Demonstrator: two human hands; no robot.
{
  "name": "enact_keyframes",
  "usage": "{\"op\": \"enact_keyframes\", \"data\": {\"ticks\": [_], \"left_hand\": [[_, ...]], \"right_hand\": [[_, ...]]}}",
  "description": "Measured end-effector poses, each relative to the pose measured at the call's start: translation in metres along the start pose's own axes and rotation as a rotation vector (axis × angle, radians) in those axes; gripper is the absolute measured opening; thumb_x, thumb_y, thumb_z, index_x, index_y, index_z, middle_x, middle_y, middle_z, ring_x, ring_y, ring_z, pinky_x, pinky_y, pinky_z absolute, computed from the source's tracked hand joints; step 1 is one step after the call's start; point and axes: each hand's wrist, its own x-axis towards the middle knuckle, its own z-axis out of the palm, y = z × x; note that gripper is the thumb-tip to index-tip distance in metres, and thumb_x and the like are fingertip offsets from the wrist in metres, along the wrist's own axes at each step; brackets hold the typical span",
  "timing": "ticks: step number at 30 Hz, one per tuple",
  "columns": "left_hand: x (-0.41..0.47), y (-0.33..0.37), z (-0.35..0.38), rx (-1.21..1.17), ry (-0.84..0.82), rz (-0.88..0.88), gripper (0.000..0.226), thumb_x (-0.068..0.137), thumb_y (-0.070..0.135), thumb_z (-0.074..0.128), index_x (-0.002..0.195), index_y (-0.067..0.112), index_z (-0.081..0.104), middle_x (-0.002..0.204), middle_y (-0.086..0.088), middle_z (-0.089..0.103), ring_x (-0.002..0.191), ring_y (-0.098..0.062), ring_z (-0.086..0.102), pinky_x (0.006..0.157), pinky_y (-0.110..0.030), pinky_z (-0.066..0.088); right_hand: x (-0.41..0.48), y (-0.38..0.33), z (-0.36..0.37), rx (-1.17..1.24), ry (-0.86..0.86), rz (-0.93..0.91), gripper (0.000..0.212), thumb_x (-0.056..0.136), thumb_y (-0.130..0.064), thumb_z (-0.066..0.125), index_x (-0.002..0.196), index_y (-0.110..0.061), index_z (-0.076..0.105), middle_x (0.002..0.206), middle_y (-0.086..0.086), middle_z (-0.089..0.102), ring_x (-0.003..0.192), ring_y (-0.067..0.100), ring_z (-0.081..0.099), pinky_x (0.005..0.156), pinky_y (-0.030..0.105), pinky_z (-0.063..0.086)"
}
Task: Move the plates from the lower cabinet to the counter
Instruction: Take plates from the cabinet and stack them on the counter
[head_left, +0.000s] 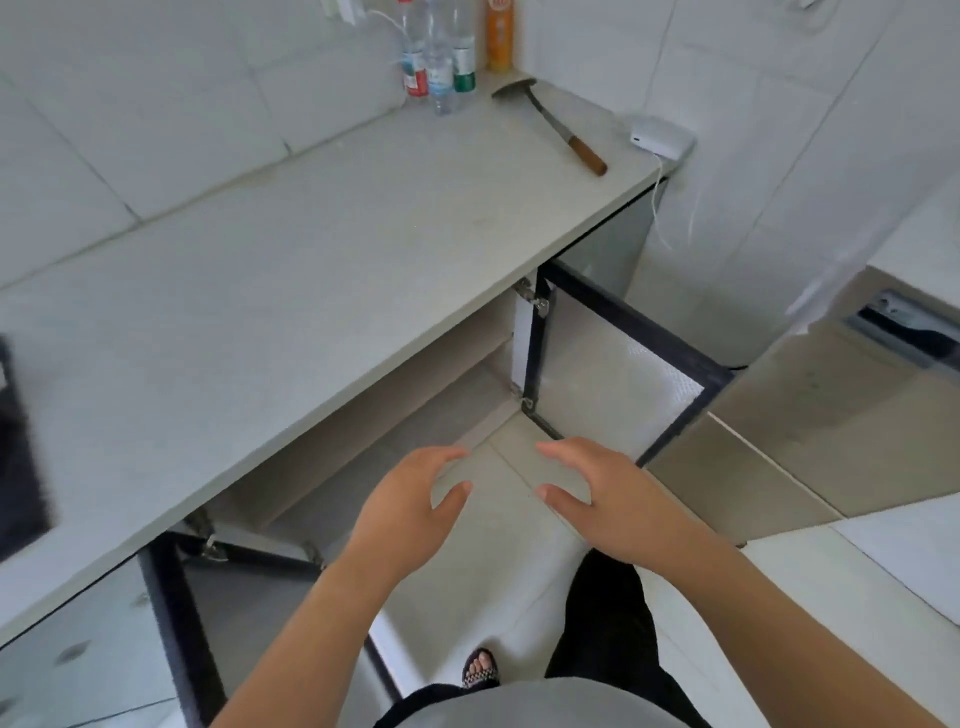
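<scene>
The lower cabinet (415, 415) under the grey counter (291, 270) stands with both doors swung out. Its right door (618, 384) has a black frame and a frosted panel; its left door (171, 613) is at the lower left. No plates show in the part of the cabinet I can see; the counter's edge hides most of its inside. My left hand (410, 509) and my right hand (613, 499) hover side by side in front of the opening, fingers spread, holding nothing.
At the counter's far end stand several bottles (441, 62) and an orange bottle (500, 36). A spatula with a wooden handle (561, 124) lies near a white device (657, 136). A dark object (21, 457) sits at the counter's left edge. My foot (480, 667) is on the tiled floor.
</scene>
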Motion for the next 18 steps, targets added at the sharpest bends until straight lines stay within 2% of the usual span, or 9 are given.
{"op": "enact_keyframes", "data": {"ticks": [6,10,15,18], "left_hand": [[0.047,0.015,0.009,-0.024,0.188,-0.259,0.038,0.092,0.034,0.051,0.13,0.031,0.047,0.133,0.014,0.049,0.123,-0.005,0.045,0.094,-0.014,0.028],[0.074,0.033,0.022,-0.05,0.25,-0.406,0.039,0.092,0.033,0.05,0.131,0.03,0.046,0.136,0.01,0.048,0.124,-0.008,0.045,0.093,-0.014,0.027],[0.103,0.029,0.037,-0.065,0.25,-0.496,0.04,0.092,0.035,0.05,0.132,0.03,0.045,0.137,0.01,0.046,0.124,-0.009,0.045,0.092,-0.015,0.03],[0.122,0.001,0.05,-0.072,0.246,-0.512,0.04,0.092,0.036,0.05,0.132,0.03,0.045,0.138,0.009,0.046,0.125,-0.009,0.044,0.092,-0.015,0.029]], "right_hand": [[0.09,0.033,-0.038,-0.051,-0.164,-0.178,0.048,0.092,-0.038,0.051,0.138,-0.027,0.039,0.14,-0.009,0.045,0.129,0.006,0.039,0.106,0.022,0.031],[0.143,0.053,-0.065,-0.122,-0.269,-0.265,0.049,0.092,-0.039,0.051,0.138,-0.027,0.039,0.142,-0.009,0.042,0.131,0.007,0.037,0.107,0.025,0.031],[0.191,0.077,-0.069,-0.156,-0.356,-0.293,0.05,0.092,-0.04,0.05,0.138,-0.026,0.038,0.144,-0.01,0.041,0.132,0.007,0.037,0.105,0.023,0.029],[0.219,0.093,-0.047,-0.152,-0.325,-0.291,0.049,0.092,-0.038,0.05,0.138,-0.025,0.039,0.143,-0.009,0.041,0.132,0.008,0.037,0.103,0.021,0.028]]}}
